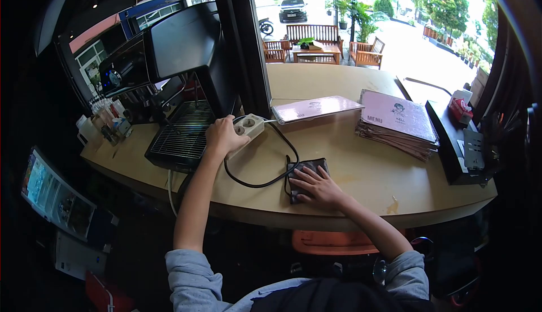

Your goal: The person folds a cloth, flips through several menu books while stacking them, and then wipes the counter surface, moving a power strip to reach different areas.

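Observation:
My left hand rests on the near end of a white power strip, its fingers bent around the edge beside the coffee machine's drip tray. My right hand lies with fingers spread on a dark folded cloth or pouch near the counter's front edge. A black cable loops across the counter between my hands and passes by the dark item. One pink menu lies just beyond the power strip, with a white cord running beside its left end.
A stack of pink menus stands on the wooden counter at the right. Further right is a black organizer with a red item. Bottles stand left of the coffee machine. A dark post rises behind the strip.

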`<action>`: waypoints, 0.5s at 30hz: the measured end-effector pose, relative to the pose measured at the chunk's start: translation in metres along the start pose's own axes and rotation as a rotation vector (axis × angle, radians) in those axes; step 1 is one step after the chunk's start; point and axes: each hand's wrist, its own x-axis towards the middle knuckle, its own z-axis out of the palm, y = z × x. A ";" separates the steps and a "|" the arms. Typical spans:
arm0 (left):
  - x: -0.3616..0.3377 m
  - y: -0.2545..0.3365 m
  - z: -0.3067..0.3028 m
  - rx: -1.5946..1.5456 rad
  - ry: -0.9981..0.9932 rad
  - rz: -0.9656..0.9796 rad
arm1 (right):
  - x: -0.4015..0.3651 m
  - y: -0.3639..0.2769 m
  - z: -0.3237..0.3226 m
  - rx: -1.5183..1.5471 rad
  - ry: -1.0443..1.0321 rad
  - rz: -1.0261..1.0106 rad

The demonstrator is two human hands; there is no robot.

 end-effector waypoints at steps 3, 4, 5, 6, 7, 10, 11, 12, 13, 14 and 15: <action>0.000 -0.006 0.000 0.000 -0.011 0.045 | -0.001 0.001 0.001 0.001 -0.002 0.007; 0.000 -0.010 0.000 -0.011 0.002 0.074 | -0.001 0.001 0.001 0.003 0.008 -0.002; 0.002 -0.014 0.000 -0.014 -0.039 0.058 | -0.001 0.002 0.002 0.006 0.020 -0.011; 0.002 -0.018 0.002 -0.013 -0.040 0.062 | -0.002 0.001 0.002 0.007 0.022 -0.006; 0.002 -0.022 0.005 -0.015 -0.039 0.053 | -0.002 0.001 0.001 0.011 0.020 -0.007; 0.003 -0.030 0.012 -0.016 -0.056 0.022 | -0.001 0.001 0.001 0.027 0.012 -0.001; 0.004 -0.032 0.015 -0.008 -0.011 0.043 | -0.001 0.001 0.001 0.036 0.003 0.005; 0.005 -0.034 0.019 0.001 0.031 0.062 | -0.001 0.002 0.000 0.036 0.003 0.007; 0.007 -0.034 0.024 0.003 0.028 0.061 | -0.001 0.001 -0.001 0.031 0.014 0.001; 0.009 -0.035 0.030 0.017 0.071 0.070 | -0.001 0.000 -0.001 0.027 0.024 -0.008; 0.009 -0.034 0.033 0.031 0.115 0.077 | -0.001 -0.001 -0.001 0.031 0.022 -0.013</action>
